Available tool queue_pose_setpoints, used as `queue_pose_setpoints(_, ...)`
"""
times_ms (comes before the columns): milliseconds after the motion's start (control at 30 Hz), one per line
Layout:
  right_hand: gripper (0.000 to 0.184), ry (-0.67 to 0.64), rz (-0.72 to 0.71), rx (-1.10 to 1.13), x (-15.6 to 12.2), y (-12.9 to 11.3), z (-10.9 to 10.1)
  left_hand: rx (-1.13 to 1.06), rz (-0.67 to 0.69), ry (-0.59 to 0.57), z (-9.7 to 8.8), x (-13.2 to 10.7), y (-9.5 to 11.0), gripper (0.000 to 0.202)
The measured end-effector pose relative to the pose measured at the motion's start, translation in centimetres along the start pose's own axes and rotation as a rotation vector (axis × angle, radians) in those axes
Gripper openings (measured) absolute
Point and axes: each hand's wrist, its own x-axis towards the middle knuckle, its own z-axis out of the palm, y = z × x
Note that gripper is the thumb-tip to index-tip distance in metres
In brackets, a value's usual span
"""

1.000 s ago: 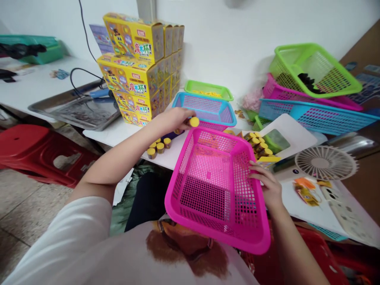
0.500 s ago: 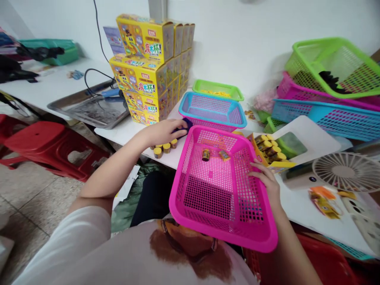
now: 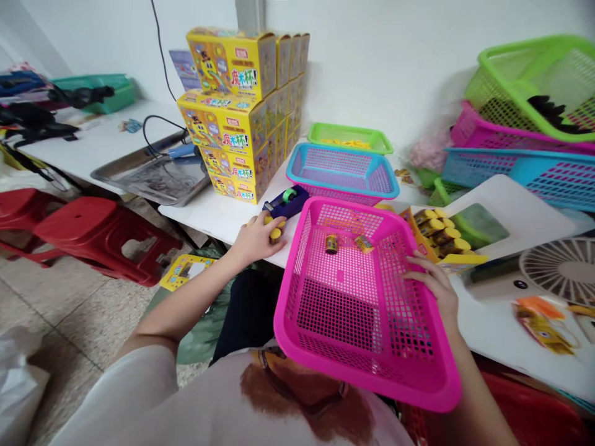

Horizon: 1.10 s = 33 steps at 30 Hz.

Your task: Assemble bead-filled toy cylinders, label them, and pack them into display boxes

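My left hand (image 3: 256,240) is on the table edge, its fingers curled over several small yellow-lidded cups (image 3: 275,234), which it partly hides. Just beyond it stands a dark blue tape dispenser (image 3: 294,204) with a green roll. My right hand (image 3: 436,290) grips the right rim of a pink mesh basket (image 3: 284,322), which tilts towards my body over the table's front edge. Inside the basket lie one small brown cup with a yellow lid (image 3: 331,244) and a small yellow packet (image 3: 364,244).
Stacked yellow boxes (image 3: 225,133) rise at the back left beside a metal tray (image 3: 153,179). A blue basket (image 3: 344,170) and a green basket (image 3: 388,147) sit behind the pink one. To the right are an open box of cups (image 3: 439,235), a fan (image 3: 564,269) and piled baskets (image 3: 511,173).
My left hand has come from the tape dispenser towards me onto the small cups, and the dispenser now shows. My right hand still holds the basket. The view has shifted slightly.
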Motion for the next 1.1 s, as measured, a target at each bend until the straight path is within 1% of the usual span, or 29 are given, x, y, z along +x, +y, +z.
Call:
queue_pose_setpoints(133,0.023,0.014,0.018,-0.007,-0.1,-0.2,0.1,0.053,-0.11,-0.046,-0.7,0.6,1.2,0.057)
queue_pose_setpoints(233,0.024,0.016,0.027,0.005,-0.1,-0.2,0.2,0.058,-0.143,-0.063,-0.9,0.8,1.6,0.052)
queue_pose_setpoints(433,0.019,0.006,0.006,0.012,-0.1,0.1,0.1,0.056,-0.137,-0.059,-0.8,0.6,1.3,0.051)
queue_pose_setpoints(667,0.018,0.015,0.016,0.037,-0.1,-0.2,0.3,0.038,-0.097,-0.065,-1.0,0.2,1.2,0.051)
queue_pose_setpoints(833,0.02,-0.001,0.032,0.035,0.2,-0.4,0.1,-0.03,-0.052,-0.047,-0.8,-0.2,0.4,0.049)
queue_pose_setpoints(900,0.02,-0.028,0.026,0.032,0.3,-0.5,0.0,-0.077,-0.035,-0.017,-1.5,-0.8,0.2,0.047)
queue_pose_setpoints(967,0.019,-0.041,0.02,0.026,0.3,-0.7,-0.1,-0.124,-0.006,0.064,-3.2,-1.3,0.5,0.043)
queue_pose_setpoints(1033,0.02,-0.024,0.015,0.021,0.3,-0.8,0.0,-0.182,0.058,0.166,-5.4,-1.7,1.5,0.038)
queue_pose_setpoints(1067,0.02,-0.014,0.012,0.019,0.4,-0.8,0.2,-0.222,0.113,0.195,-6.6,-1.7,2.2,0.037)
queue_pose_setpoints(1100,0.019,-0.007,0.006,0.018,0.5,-0.8,0.5,-0.273,0.186,0.198,-7.6,-1.6,3.2,0.037)
